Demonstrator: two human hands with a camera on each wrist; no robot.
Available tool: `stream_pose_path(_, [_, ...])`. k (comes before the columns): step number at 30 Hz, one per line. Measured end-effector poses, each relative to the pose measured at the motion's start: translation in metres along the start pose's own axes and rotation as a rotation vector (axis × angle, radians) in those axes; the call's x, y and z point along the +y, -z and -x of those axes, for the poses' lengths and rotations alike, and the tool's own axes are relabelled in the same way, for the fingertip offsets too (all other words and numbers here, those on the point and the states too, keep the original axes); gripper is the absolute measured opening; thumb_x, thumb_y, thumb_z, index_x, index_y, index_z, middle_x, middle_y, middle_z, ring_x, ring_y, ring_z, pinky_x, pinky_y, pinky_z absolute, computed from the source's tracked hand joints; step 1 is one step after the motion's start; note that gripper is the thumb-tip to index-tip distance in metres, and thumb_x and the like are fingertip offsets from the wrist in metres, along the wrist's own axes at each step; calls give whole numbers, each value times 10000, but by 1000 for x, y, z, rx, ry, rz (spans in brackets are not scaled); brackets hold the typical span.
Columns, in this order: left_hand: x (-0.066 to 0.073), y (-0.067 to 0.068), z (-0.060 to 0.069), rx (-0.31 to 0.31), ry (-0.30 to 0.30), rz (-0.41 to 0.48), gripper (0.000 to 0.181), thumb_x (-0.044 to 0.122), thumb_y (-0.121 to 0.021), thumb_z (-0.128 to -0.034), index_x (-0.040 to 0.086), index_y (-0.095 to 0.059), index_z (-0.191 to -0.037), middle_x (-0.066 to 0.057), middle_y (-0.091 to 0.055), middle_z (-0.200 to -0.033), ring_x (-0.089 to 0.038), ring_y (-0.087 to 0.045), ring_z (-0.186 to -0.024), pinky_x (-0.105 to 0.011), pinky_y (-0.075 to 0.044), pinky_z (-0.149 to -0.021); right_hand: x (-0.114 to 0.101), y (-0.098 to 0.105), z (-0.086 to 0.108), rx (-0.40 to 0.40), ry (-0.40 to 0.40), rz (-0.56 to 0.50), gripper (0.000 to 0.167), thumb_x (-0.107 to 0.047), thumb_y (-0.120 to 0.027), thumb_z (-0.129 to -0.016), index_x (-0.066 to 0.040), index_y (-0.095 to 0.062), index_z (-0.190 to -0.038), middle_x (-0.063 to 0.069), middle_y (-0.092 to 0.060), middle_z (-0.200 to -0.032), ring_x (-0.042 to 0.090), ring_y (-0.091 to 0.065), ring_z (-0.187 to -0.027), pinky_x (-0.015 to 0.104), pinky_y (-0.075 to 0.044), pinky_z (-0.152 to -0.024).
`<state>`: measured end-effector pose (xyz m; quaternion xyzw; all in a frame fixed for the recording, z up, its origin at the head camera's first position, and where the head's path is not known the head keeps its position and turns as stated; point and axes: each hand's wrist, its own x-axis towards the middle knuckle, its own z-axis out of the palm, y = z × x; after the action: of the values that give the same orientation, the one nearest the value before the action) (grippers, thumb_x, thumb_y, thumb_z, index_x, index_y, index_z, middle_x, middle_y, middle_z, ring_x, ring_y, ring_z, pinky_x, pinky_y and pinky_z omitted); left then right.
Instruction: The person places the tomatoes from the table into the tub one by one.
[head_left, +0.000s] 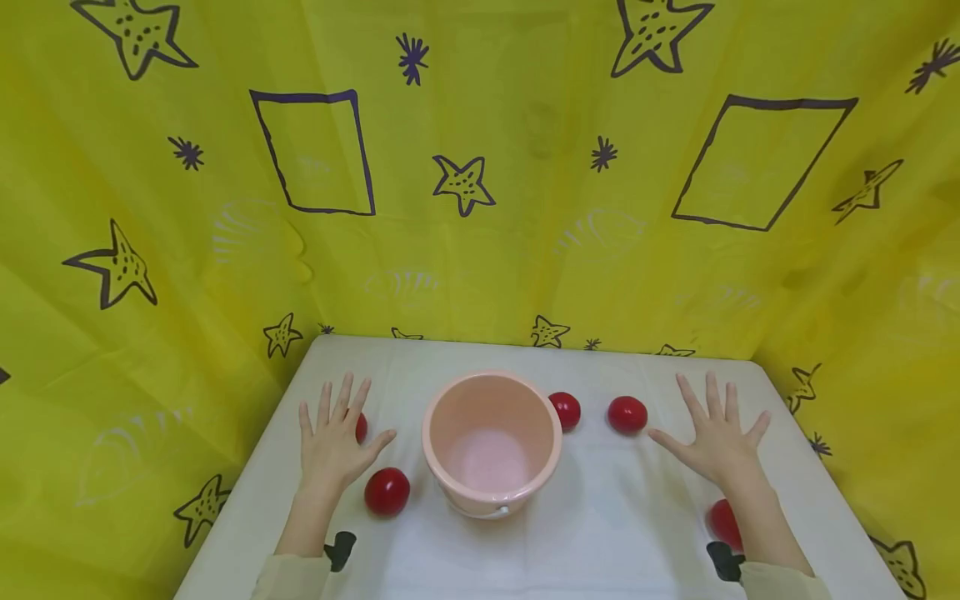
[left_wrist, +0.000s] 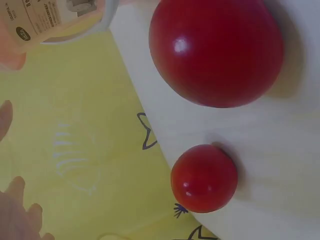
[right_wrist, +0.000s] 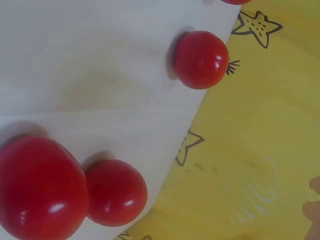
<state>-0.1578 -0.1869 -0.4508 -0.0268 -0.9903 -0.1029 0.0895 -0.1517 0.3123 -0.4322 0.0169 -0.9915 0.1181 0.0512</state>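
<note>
My left hand [head_left: 335, 446] is held over the left side of the table, palm down, fingers spread, holding nothing. One red tomato-like ball [head_left: 362, 427] is partly covered by it; another [head_left: 387, 492] lies to its right. A pink bucket [head_left: 491, 500] stands upright at the middle, with no contents visible. To the right, my right hand [head_left: 720, 446] is also spread and empty, its thumb side near a red ball [head_left: 627, 414]. Another ball [head_left: 565, 411] is partly behind the bucket, and one [head_left: 725, 524] is partly covered by my right forearm.
The white table [head_left: 600, 542] is bordered by a yellow curtain [head_left: 510, 258] with starfish drawings at the back and both sides. Dark pieces sit beside both wrists. In the left wrist view, the bucket's label [left_wrist: 40, 17] and pale handle [left_wrist: 82, 35] show.
</note>
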Motion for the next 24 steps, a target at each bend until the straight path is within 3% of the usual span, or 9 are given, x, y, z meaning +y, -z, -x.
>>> stream_pose_path(3, [2, 1, 0, 28, -5, 51, 884, 593, -549, -776, 225, -147, -1472, -97, -81, -1527, -332, 33, -1386, -574, 150, -1057, 1, 1, 1, 30, -4, 3, 961, -620, -523, -795, -212, 20, -1474, 273, 62, -1473, 443, 194, -1320, 697, 263, -866])
stream_pose_path(6, [9, 2, 0, 79, -10, 176, 889, 534, -590, -781, 199, -145, -1474, -119, -121, -1518, -361, -59, -1378, -631, 14, -1063, 3, 4, 5, 74, -15, -3, 963, -576, -555, -796, -198, 12, -1476, 263, 44, -1477, 442, 134, -1336, 702, 223, -907])
stream_pose_path(10, [22, 2, 4, 149, -1, 448, 864, 403, -663, -793, 172, -177, -1468, -131, -270, -1472, -359, -264, -1327, -598, -248, -1034, 10, 4, 12, 144, -21, -19, 956, -525, -591, -792, -167, -30, -1478, 263, -44, -1473, 441, -1, -1342, 695, 146, -973])
stream_pose_path(14, [36, -1, 9, 170, 24, 786, 792, 252, -701, -803, 132, -252, -1444, -161, -464, -1333, -323, -483, -1185, -482, -454, -915, 19, 0, 24, 171, -47, -31, 964, -510, -609, -787, -142, -43, -1476, 276, -123, -1443, 448, -98, -1314, 691, 74, -1005])
stream_pose_path(16, [42, -2, 11, 154, 46, 957, 734, 169, -705, -801, 88, -307, -1412, -193, -537, -1231, -312, -574, -1063, -411, -515, -841, 24, -4, 31, 162, -74, -37, 970, -508, -612, -787, -134, -39, -1475, 288, -144, -1424, 458, -120, -1295, 700, 42, -1004])
stream_pose_path(19, [48, -5, 13, 77, 119, 1162, 657, 90, -680, -814, 62, -344, -1377, -235, -568, -1133, -269, -645, -892, -349, -562, -708, 33, -10, 41, 129, -119, -42, 981, -525, -606, -787, -123, -30, -1472, 310, -148, -1400, 477, -119, -1275, 717, 15, -989])
stream_pose_path(24, [53, -8, 15, -79, 258, 1375, 648, 73, -656, -835, 93, -322, -1389, -237, -564, -1083, -206, -674, -767, -379, -565, -654, 47, -22, 56, 70, -194, -49, 1011, -550, -618, -766, -109, -38, -1466, 337, -182, -1349, 497, -139, -1227, 747, -18, -952])
